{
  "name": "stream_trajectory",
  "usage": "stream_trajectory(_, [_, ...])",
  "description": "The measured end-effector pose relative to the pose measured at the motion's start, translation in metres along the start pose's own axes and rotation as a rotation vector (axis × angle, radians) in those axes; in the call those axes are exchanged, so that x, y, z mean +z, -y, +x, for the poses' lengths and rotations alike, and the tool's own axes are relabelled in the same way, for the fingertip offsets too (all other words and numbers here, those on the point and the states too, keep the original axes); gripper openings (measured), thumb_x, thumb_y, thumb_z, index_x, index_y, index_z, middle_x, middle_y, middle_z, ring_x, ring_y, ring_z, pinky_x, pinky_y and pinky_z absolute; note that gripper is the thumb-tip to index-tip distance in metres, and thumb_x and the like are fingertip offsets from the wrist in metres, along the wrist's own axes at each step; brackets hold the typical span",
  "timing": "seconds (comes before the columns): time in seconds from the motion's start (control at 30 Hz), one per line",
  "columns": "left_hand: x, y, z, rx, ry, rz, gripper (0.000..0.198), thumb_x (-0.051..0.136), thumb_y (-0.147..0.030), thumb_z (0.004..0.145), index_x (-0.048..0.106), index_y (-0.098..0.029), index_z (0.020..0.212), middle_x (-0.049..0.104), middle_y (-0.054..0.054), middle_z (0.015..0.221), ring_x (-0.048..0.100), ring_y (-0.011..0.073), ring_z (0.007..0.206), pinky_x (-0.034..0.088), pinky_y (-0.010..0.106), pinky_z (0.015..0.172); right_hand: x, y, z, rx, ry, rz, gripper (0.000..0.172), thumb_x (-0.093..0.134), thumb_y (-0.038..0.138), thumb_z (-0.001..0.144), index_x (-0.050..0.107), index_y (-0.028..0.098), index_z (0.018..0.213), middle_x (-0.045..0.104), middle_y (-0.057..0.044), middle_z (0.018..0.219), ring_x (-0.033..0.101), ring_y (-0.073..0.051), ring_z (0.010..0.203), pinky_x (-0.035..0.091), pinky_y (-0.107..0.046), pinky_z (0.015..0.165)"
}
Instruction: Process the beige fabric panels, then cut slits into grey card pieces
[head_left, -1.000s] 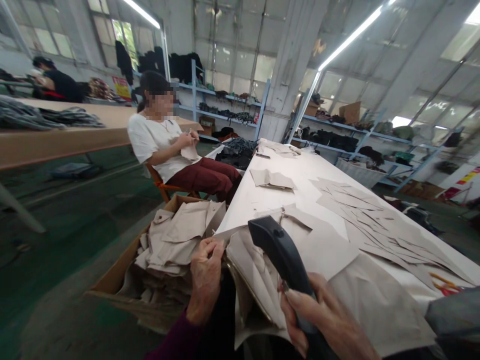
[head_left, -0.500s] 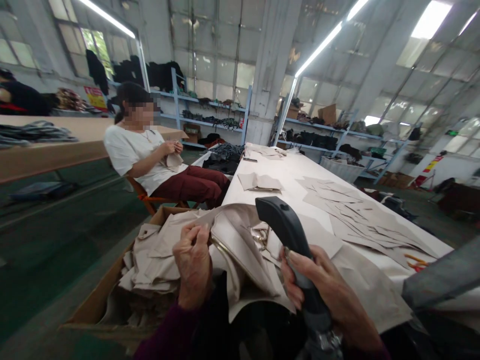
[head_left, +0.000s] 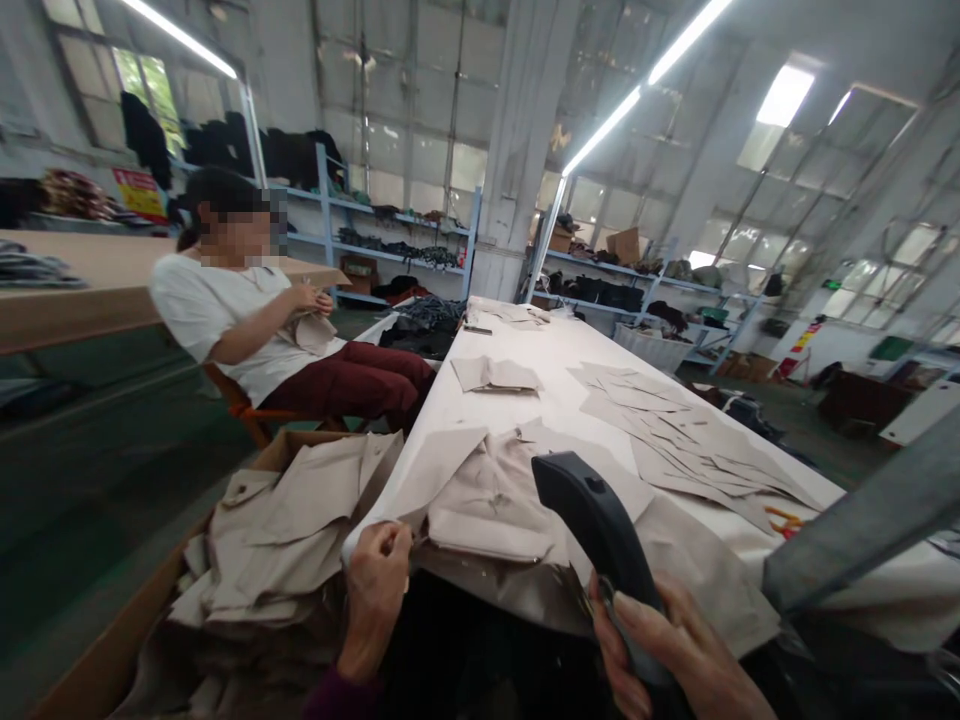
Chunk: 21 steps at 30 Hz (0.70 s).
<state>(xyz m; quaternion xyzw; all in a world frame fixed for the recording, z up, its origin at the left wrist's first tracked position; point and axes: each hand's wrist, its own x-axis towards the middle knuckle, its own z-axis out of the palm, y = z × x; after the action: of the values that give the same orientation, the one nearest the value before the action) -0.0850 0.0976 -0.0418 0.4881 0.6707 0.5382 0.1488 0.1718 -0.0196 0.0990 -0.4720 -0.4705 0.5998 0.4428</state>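
Curved tool [head_left: 600,515] at lower right of centre looks like dark plastic, pretty smooth and mostly matt; the beige piece [head_left: 487,525] in the middle is matt cloth, kinda creased; same matt cloth look on the pile [head_left: 292,545] at lower left, which sits in a plain brown cardboard box [head_left: 124,645]; tabletop [head_left: 510,345] is smooth, white, bit of a sheen; grey post [head_left: 862,515] at right looks like dull metal

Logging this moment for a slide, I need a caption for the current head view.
Left hand beside beige fabric on a white table; right hand around a curved black tool.
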Motion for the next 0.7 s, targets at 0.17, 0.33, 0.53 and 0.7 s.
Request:
stream_trajectory(0.17, [-0.038, 0.012, 0.002, 0.285, 0.106, 0.371, 0.032, 0.043, -0.042, 0.082, 0.063, -0.017, 0.077, 0.061, 0.011, 0.092, 0.057, 0.0253, 0.088, 0.043, 0.037, 0.082, -0.002, -0.033, 0.008, 0.15, 0.055, -0.015, 0.044, 0.06, 0.057, 0.075, 0.047, 0.016, 0.088, 0.048, 0.005, 0.058, 0.043, -0.006, 0.037, 0.038, -0.019, 0.036])
stream_trajectory(0.33, [-0.024, -0.022, 0.029, 0.47, 0.214, 0.576, 0.038, 0.047, -0.052, 0.082, 0.061, -0.017, 0.088, 0.062, 0.01, 0.089, 0.058, 0.0256, 0.083, 0.043, 0.036, 0.076, 0.009, -0.047, 0.021, 0.23, 0.128, -0.073, 0.04, 0.059, 0.054, 0.077, 0.048, 0.016, 0.083, 0.048, 0.005, 0.059, 0.043, -0.005, 0.037, 0.037, -0.018, 0.036])
stream_trajectory(0.53, [0.009, -0.019, 0.068, 0.317, 0.359, 0.26, 0.016, 0.052, -0.03, 0.073, 0.059, -0.017, 0.075, 0.063, 0.011, 0.079, 0.058, 0.0255, 0.081, 0.043, 0.034, 0.074, 0.017, -0.033, 0.024, 0.243, 0.149, -0.2, 0.037, 0.054, 0.052, 0.08, 0.046, 0.017, 0.081, 0.049, 0.004, 0.06, 0.046, -0.006, 0.041, 0.039, -0.019, 0.04])
stream_trajectory(0.7, [-0.01, -0.002, 0.075, 0.05, 0.369, -0.06, 0.032, 0.05, -0.045, 0.073, 0.057, -0.016, 0.063, 0.055, 0.002, 0.056, 0.052, 0.0187, 0.06, 0.041, 0.027, 0.055, 0.009, -0.027, 0.019, 0.237, 0.044, -0.225, 0.042, 0.054, 0.056, 0.08, 0.047, 0.016, 0.09, 0.049, 0.004, 0.061, 0.045, -0.007, 0.042, 0.038, -0.02, 0.041])
